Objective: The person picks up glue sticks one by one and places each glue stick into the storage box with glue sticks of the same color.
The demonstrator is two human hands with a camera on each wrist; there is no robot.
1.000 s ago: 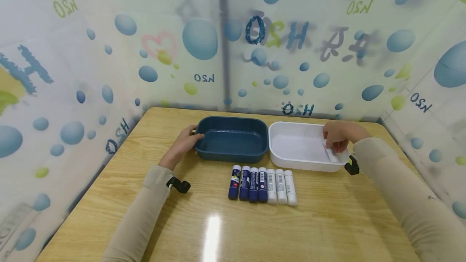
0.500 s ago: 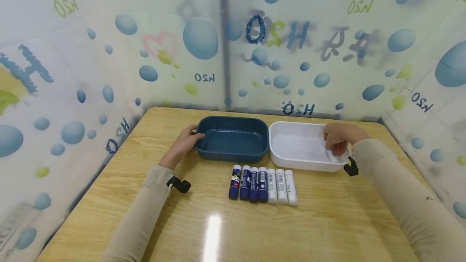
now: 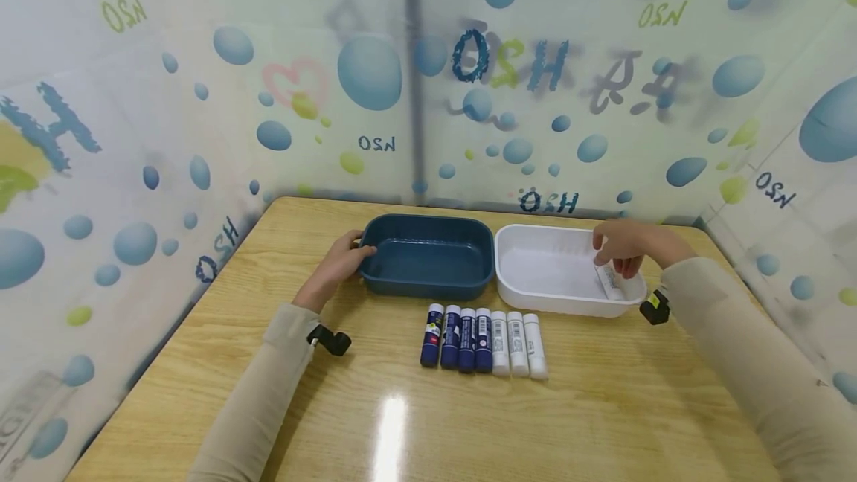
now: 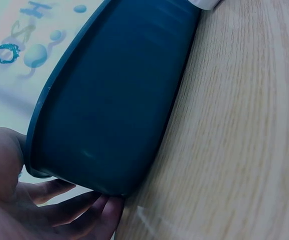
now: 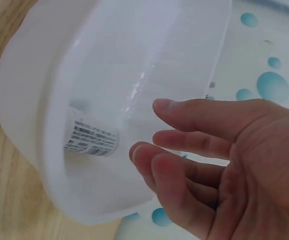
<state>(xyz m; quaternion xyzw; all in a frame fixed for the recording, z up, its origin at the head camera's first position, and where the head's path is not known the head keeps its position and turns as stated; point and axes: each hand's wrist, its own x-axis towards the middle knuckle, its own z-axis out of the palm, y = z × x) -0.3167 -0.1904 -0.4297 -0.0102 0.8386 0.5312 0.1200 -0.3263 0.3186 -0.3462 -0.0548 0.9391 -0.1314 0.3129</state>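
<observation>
My left hand (image 3: 339, 265) grips the left end of a dark blue plastic tray (image 3: 428, 260), its thumb over the rim. In the left wrist view its fingers (image 4: 79, 212) lie against the outside of that end. A white tray (image 3: 545, 268) stands beside the blue one, and a white glue stick (image 3: 609, 283) lies at its right end. Just above that stick is my right hand (image 3: 626, 245), fingers loosely bent and holding nothing. The right wrist view has a gap between the fingertips (image 5: 163, 105) and the stick's printed label.
In front of the trays, several navy glue sticks (image 3: 466, 341) and three white glue sticks (image 3: 515, 343) lie side by side in a row on the wooden table (image 3: 482, 430). A patterned curtain (image 3: 469, 132) hangs behind the table's back edge.
My right hand has let go of the white glue stick in the white tray and has lifted slightly, moving a little right. The left hand and both trays keep their places.
</observation>
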